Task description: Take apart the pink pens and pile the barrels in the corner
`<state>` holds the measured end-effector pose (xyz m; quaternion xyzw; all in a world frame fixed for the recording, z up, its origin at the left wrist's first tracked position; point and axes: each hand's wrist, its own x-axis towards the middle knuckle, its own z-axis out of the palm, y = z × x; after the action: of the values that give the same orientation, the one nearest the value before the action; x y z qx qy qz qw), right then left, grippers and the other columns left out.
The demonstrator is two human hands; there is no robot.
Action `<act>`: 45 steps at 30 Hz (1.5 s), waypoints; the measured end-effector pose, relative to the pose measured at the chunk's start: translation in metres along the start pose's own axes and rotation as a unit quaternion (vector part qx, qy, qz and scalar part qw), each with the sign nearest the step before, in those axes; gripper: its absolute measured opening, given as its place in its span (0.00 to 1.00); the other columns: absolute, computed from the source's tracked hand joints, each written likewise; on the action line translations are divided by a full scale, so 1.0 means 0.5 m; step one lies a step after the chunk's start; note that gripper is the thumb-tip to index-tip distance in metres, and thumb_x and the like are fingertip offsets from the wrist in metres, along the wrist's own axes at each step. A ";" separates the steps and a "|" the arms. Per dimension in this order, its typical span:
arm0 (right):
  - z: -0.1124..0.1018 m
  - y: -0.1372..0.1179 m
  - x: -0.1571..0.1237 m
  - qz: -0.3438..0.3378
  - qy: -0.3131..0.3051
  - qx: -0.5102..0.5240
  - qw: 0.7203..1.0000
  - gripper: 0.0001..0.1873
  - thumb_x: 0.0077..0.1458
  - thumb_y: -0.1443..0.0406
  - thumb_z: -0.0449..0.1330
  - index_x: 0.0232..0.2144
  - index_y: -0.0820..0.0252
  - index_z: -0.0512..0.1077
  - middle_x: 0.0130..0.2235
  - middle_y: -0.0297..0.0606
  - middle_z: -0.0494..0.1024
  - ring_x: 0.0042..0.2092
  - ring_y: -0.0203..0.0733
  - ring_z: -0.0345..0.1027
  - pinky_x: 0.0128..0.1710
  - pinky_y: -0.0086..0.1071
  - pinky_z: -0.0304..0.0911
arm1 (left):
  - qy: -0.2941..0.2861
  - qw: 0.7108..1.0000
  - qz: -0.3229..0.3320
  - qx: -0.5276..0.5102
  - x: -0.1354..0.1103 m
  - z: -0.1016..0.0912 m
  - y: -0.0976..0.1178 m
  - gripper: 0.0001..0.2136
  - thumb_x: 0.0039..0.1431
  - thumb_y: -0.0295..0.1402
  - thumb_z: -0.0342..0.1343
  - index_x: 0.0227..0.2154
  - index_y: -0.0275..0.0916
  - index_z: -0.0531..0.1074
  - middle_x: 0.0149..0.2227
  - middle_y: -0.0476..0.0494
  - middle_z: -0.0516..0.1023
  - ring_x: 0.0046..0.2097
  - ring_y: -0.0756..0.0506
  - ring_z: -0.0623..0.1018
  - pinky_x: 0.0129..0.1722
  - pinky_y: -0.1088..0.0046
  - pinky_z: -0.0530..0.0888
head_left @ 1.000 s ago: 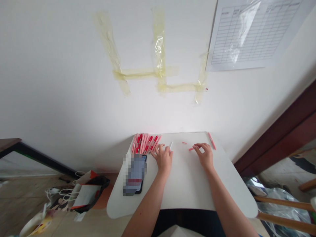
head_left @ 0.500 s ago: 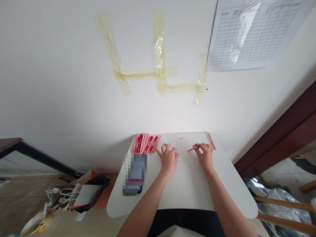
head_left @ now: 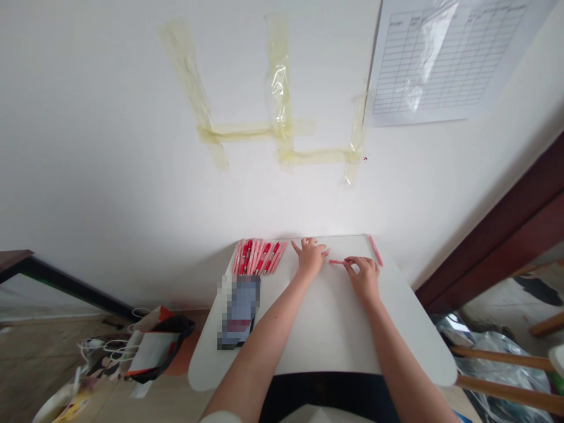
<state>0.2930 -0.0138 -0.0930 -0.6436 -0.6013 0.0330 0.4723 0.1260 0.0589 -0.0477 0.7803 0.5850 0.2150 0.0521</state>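
Observation:
A small white table (head_left: pixel 326 329) stands against a white wall. My left hand (head_left: pixel 311 257) lies near the table's far edge with its fingers spread, reaching toward the middle. My right hand (head_left: pixel 365 275) pinches the end of a short pink pen piece (head_left: pixel 337 261) that lies on the table just left of its fingertips. A row of several pink and red pens (head_left: pixel 259 257) lies at the far left of the table. Another pink pen (head_left: pixel 376 251) rests at the far right, beyond my right hand.
A phone (head_left: pixel 239 311) lies on the table's left side. Old tape strips (head_left: pixel 282 129) and a printed chart (head_left: pixel 440 59) hang on the wall. Bags and cables (head_left: pixel 150 346) clutter the floor at left. A dark wooden frame (head_left: pixel 497 235) stands at right.
My left hand has moved right and farther back, from beside the pen row to the table's far middle edge. The small white piece and pink bit seen earlier are now under or near it.

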 end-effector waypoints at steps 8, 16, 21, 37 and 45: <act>0.000 0.016 -0.002 0.033 -0.003 -0.040 0.999 0.15 0.59 0.54 0.54 0.35 0.52 0.78 0.38 0.42 0.82 0.48 0.55 0.62 0.58 0.57 0.45 | -0.038 0.998 0.043 -0.024 0.030 0.025 0.021 0.06 0.61 0.40 0.59 0.38 0.55 0.81 0.51 0.48 0.75 0.59 0.38 0.63 0.65 0.29 0.38; 0.005 0.024 -0.005 0.021 0.014 -0.050 0.998 0.13 0.57 0.58 0.53 0.32 0.52 0.76 0.38 0.43 0.81 0.48 0.56 0.61 0.57 0.60 0.46 | -0.028 0.999 0.018 -0.039 0.033 0.032 0.010 0.04 0.60 0.38 0.61 0.34 0.52 0.81 0.53 0.49 0.74 0.60 0.39 0.64 0.66 0.31 0.39; 0.010 0.016 -0.009 0.005 -0.003 -0.082 0.997 0.10 0.57 0.62 0.53 0.31 0.52 0.75 0.38 0.42 0.80 0.50 0.57 0.61 0.59 0.64 0.40 | 0.004 0.999 -0.006 -0.048 0.030 0.007 -0.014 0.05 0.61 0.34 0.60 0.32 0.50 0.80 0.54 0.48 0.74 0.61 0.40 0.64 0.66 0.30 0.41; 0.051 -0.034 0.028 -0.083 -0.091 -0.149 0.981 0.13 0.59 0.61 0.61 0.45 0.43 0.80 0.52 0.42 0.74 0.55 0.58 0.57 0.59 0.61 0.48 | 0.042 0.998 -0.035 -0.042 -0.160 -0.063 -0.050 0.00 0.57 0.34 0.64 0.32 0.47 0.79 0.55 0.47 0.75 0.63 0.37 0.64 0.65 0.33 0.50; 0.064 -0.037 0.046 -0.128 -0.112 -0.145 0.975 0.08 0.60 0.62 0.62 0.35 0.47 0.82 0.49 0.39 0.78 0.56 0.58 0.59 0.62 0.64 0.45 | 0.093 0.993 -0.021 -0.063 -0.179 -0.033 -0.057 0.01 0.56 0.33 0.65 0.31 0.47 0.79 0.54 0.46 0.75 0.62 0.36 0.65 0.64 0.32 0.51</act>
<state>0.2661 0.0200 -0.0866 -0.6150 -0.7263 -0.0435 0.3040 0.0742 -0.0189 -0.0671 0.7396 0.5888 0.3219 0.0516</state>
